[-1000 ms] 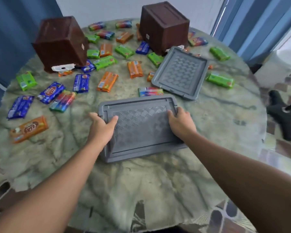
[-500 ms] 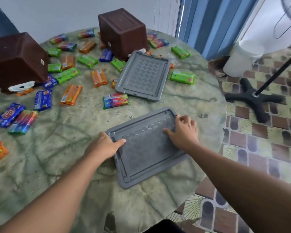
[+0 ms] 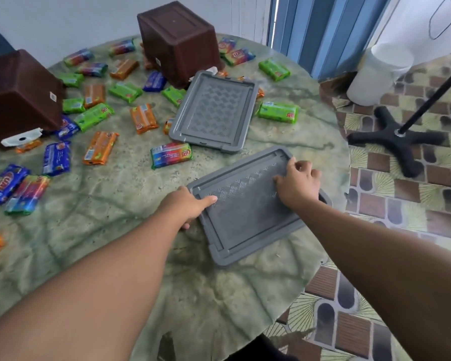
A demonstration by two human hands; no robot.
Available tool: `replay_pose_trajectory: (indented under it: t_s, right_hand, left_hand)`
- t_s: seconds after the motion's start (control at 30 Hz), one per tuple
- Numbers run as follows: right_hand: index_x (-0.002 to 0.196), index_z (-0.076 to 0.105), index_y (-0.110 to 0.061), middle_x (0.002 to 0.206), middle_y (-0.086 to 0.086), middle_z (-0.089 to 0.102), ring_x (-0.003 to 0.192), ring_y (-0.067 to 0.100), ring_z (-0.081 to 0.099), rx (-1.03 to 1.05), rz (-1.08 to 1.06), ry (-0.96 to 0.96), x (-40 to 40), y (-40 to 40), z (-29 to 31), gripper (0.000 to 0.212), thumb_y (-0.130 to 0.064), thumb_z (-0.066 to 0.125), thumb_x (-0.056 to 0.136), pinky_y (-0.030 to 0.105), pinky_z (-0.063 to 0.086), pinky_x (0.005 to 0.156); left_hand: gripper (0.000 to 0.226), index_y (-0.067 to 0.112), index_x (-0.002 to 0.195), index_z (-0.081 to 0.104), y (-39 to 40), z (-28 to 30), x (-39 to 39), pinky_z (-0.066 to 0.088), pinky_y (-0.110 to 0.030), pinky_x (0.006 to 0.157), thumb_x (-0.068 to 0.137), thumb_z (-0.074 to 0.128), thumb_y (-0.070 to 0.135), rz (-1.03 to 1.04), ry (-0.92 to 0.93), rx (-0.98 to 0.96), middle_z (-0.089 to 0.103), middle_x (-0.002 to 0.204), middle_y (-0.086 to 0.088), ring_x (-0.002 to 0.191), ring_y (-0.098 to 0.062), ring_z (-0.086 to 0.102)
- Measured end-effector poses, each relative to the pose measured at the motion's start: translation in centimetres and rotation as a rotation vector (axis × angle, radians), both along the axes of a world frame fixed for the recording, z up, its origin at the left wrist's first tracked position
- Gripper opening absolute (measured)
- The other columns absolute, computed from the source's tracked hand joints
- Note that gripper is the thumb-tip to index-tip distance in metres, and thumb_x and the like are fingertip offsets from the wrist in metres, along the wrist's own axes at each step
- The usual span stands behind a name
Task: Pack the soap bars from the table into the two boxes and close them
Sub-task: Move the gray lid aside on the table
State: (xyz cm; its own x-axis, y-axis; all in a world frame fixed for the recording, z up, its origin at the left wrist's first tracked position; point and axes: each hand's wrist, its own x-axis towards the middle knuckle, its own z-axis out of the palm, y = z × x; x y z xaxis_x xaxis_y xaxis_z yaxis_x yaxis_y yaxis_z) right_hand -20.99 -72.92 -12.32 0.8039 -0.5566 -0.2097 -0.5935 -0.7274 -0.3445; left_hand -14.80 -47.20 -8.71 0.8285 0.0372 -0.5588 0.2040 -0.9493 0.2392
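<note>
1. Round green marbled counter (image 3: 115,256), tiled floor at right.
2. Wrapped soap bars (image 3: 100,148) scattered; two brown plastic boxes (image 3: 179,40) upside down.
3. Left hand (image 3: 186,205), right hand (image 3: 297,186): fingers clamped on near grey plastic lid (image 3: 248,217); second grey lid (image 3: 214,110) beyond.

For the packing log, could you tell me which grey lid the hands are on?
The near grey lid, by the table's edge; the left hand and right hand grip it. The far grey lid lies untouched.

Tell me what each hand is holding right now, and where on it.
Both hold the nearer grey plastic lid, flat on the table. Left hand has its grip on the left edge; right hand on the far right corner.
</note>
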Motion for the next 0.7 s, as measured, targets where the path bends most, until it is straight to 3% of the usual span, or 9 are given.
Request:
replay_pose_trajectory:
  t_s: [0.1, 0.2, 0.27, 0.37, 0.47, 0.6, 0.7]
  right_hand:
    - [0.160, 0.023, -0.012, 0.155, 0.016, 0.030, 0.135, 0.044, 0.031, -0.031, -0.025, -0.020, -0.2, 0.6, -0.1, 0.068, -0.045, 0.046, 0.104, 0.047, 0.023, 0.118]
    - [0.159, 0.022, -0.017, 0.150, 0.019, 0.031, 0.133, 0.041, 0.033, -0.090, -0.093, -0.160, -0.4, 2.5, 0.9, 0.073, -0.036, 0.057, 0.099, 0.048, 0.023, 0.117]
    - [0.156, 0.028, -0.020, 0.140, 0.018, 0.035, 0.124, 0.039, 0.036, -0.091, -0.066, -0.309, -0.4, 5.1, 1.8, 0.070, -0.031, 0.062, 0.096, 0.047, 0.026, 0.112]
    - [0.149, 0.040, -0.020, 0.134, 0.016, 0.040, 0.119, 0.039, 0.038, -0.031, -0.011, -0.393, 0.7, 10.0, 2.5, 0.060, -0.027, 0.063, 0.094, 0.046, 0.032, 0.103]
    - [0.148, 0.039, -0.017, 0.135, 0.016, 0.041, 0.120, 0.037, 0.040, 0.063, -0.007, -0.419, 2.8, 15.8, 3.1, 0.058, -0.024, 0.060, 0.094, 0.045, 0.033, 0.103]
    - [0.147, 0.039, -0.016, 0.134, 0.013, 0.046, 0.122, 0.032, 0.044, 0.227, 0.022, -0.481, 5.8, 25.4, 3.3, 0.055, -0.023, 0.059, 0.096, 0.045, 0.038, 0.105]
    - [0.141, 0.042, -0.014, 0.122, 0.010, 0.052, 0.109, 0.024, 0.051, 0.350, -0.040, -0.510, 8.2, 33.1, 3.6, 0.047, -0.023, 0.059, 0.098, 0.037, 0.041, 0.093]
  left_hand:
    - [0.091, 0.016, 0.132, 0.045, 0.6, 0.0, 0.0, 0.046, -0.023, 0.046, 0.073, 0.061, 0.083, -0.023, 0.004, -0.040, 0.068, 0.100, -0.004, 0.053, -0.016, 0.070]
    - [0.080, 0.016, 0.118, 0.055, 1.9, 0.2, 0.4, 0.048, -0.026, 0.054, 0.076, 0.056, 0.084, -0.023, 0.080, -0.170, 0.070, 0.079, -0.005, 0.053, -0.016, 0.069]
    - [0.069, 0.014, 0.092, 0.061, 3.3, 0.5, 0.9, 0.045, -0.028, 0.059, 0.083, 0.050, 0.082, -0.041, 0.042, -0.192, 0.066, 0.066, -0.006, 0.058, -0.020, 0.066]
    - [0.061, 0.017, 0.062, 0.047, 6.7, 1.0, 2.0, 0.036, -0.030, 0.058, 0.092, 0.050, 0.071, -0.069, -0.122, -0.196, 0.052, 0.061, -0.002, 0.058, -0.022, 0.054]
    - [0.051, 0.019, 0.062, 0.044, 12.1, 1.9, 4.0, 0.032, -0.031, 0.055, 0.094, 0.057, 0.057, -0.107, -0.257, -0.216, 0.047, 0.059, -0.001, 0.056, -0.022, 0.048]
    - [0.038, 0.016, 0.072, 0.055, 21.0, 3.3, 7.7, 0.047, -0.035, 0.064, 0.093, 0.063, 0.047, -0.175, -0.354, -0.217, 0.061, 0.069, -0.002, 0.068, -0.023, 0.060]
    - [0.033, 0.021, 0.078, 0.054, 27.9, 4.3, 10.3, 0.050, -0.036, 0.069, 0.092, 0.063, 0.049, -0.217, -0.403, -0.233, 0.064, 0.073, 0.001, 0.073, -0.022, 0.063]
